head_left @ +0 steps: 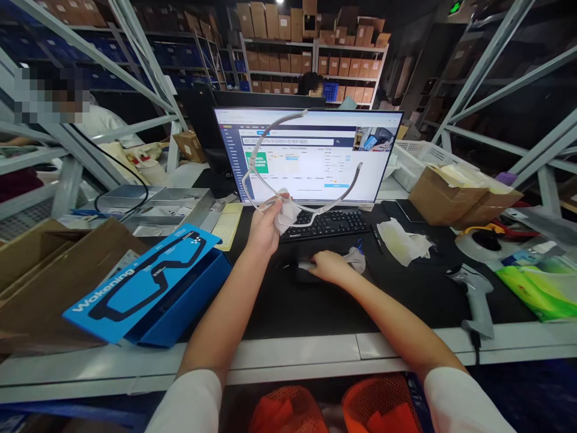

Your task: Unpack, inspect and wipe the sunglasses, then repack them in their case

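My left hand [265, 231] is closed around a crumpled white tissue [288, 216] and a pale, clear-looking glasses frame [318, 210], raised in front of the monitor. Both temples of the frame are unfolded and point up and away from me. Low over the desk, my right hand [331, 266] has its fingers bent together at a small dark object [306, 275] with something pale at the fingertips; its kind is hard to make out. Beside that wrist lies a crumpled grey cloth [356, 260]. A keyboard [333, 224] sits just behind both hands.
At left, a blue glasses box [157, 276] with a raised lid leans by an open carton [58, 270]. The monitor [311, 156] stands ahead. On the right are a used tissue [403, 240], a barcode scanner [475, 300], a tape roll [484, 243] and a green packet [541, 288].
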{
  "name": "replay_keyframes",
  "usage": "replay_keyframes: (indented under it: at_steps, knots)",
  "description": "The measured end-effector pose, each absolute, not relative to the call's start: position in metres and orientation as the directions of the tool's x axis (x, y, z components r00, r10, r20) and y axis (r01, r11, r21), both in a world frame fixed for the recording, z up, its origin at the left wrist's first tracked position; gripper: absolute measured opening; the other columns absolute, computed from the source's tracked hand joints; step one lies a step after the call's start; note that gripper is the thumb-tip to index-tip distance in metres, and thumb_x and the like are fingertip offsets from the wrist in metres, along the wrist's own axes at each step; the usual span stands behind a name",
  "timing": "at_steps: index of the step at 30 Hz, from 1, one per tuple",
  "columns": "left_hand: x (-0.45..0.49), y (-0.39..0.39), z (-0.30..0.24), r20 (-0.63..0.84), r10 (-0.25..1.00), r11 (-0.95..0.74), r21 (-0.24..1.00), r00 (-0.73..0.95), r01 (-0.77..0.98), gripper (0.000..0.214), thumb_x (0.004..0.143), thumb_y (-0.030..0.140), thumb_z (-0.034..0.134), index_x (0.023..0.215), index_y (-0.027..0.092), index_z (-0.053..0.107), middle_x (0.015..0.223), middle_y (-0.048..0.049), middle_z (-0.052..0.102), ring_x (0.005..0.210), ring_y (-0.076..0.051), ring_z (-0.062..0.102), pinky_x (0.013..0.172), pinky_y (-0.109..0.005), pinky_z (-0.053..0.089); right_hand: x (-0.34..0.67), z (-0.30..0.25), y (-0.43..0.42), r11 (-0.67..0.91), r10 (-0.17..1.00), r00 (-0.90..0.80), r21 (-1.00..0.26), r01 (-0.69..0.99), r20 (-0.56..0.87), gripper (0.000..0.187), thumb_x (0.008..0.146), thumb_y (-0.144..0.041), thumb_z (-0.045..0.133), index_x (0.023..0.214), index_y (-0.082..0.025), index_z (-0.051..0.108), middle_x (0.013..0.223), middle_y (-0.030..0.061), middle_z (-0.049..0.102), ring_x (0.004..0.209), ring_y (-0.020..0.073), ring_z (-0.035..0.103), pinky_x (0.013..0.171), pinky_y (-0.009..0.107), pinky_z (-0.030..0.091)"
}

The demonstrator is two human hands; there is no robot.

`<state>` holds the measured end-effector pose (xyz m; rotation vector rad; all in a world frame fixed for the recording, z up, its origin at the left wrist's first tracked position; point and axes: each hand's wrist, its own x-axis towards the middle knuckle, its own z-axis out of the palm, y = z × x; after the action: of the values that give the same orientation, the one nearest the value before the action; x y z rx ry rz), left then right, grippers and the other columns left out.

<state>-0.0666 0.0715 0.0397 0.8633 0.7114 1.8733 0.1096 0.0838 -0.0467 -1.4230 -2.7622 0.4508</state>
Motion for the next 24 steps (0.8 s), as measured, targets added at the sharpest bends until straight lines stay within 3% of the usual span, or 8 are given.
replay_keyframes:
  at_steps: [4,10,13,18,21,24]
  knots:
    - [-0.065,0.073,0.037,0.269,0.908,-0.401,0.777,-0.321,-0.486,0.046,0.06,0.049,0.09,0.09,0.016,0.077,0.093,-0.0073,0.076,0.092,-0.021,0.071,0.088,-0.032,0.054,0.107,-0.051,0.083,0.572,0.769,-0.628,-0.31,0.759,-0.12,0.024,0.088,-0.028,0.059,0.099,-0.027,0.08,0.104,0.0039,0.078,0.099,0.0231,0.071,0.078,0.026,0.047]
    - [-0.074,0.073,0.041,0.281,0.887,-0.438,0.763,-0.366,-0.476,0.046,0.059,0.049,0.09,0.088,0.016,0.077,0.091,-0.0067,0.076,0.089,-0.019,0.07,0.087,-0.031,0.054,0.115,-0.028,0.084,0.597,0.752,-0.659,-0.396,0.698,-0.028,0.018,0.086,-0.022,0.062,0.093,-0.022,0.078,0.088,0.0033,0.076,0.082,0.0185,0.068,0.068,0.024,0.041]
    - [-0.082,0.072,0.047,0.298,0.862,-0.48,0.739,-0.411,-0.472,0.044,0.059,0.048,0.09,0.088,0.016,0.077,0.091,-0.0065,0.076,0.09,-0.019,0.07,0.089,-0.032,0.054,0.132,-0.007,0.086,0.587,0.739,-0.671,-0.534,0.609,0.048,0.011,0.084,-0.026,0.066,0.081,-0.019,0.074,0.071,0.0,0.069,0.067,0.0139,0.059,0.062,0.024,0.036]
    - [-0.088,0.073,0.05,0.315,0.836,-0.522,0.708,-0.449,-0.475,0.041,0.062,0.047,0.088,0.087,0.016,0.077,0.089,-0.0062,0.075,0.089,-0.019,0.07,0.088,-0.031,0.055,0.158,0.02,0.085,0.454,0.751,-0.652,-0.802,0.389,0.109,0.018,0.08,-0.031,0.066,0.069,-0.017,0.062,0.058,-0.0059,0.049,0.055,0.01,0.043,0.056,0.024,0.031]
    - [-0.085,0.074,0.049,0.305,0.843,-0.511,0.71,-0.443,-0.485,0.042,0.061,0.047,0.089,0.087,0.016,0.077,0.089,-0.0065,0.075,0.089,-0.019,0.07,0.089,-0.031,0.055,0.161,0.025,0.085,0.438,0.769,-0.611,-0.85,0.291,0.188,0.017,0.076,-0.029,0.066,0.066,-0.019,0.055,0.063,-0.0051,0.05,0.057,0.01,0.043,0.056,0.024,0.033]
    - [-0.082,0.073,0.049,0.296,0.848,-0.502,0.715,-0.441,-0.486,0.042,0.06,0.046,0.09,0.087,0.016,0.077,0.089,-0.0064,0.075,0.09,-0.019,0.07,0.089,-0.031,0.054,0.157,0.022,0.086,0.399,0.787,-0.549,-0.911,0.104,0.283,0.017,0.071,-0.025,0.067,0.069,-0.019,0.051,0.082,0.0007,0.063,0.07,0.0133,0.055,0.063,0.026,0.04]
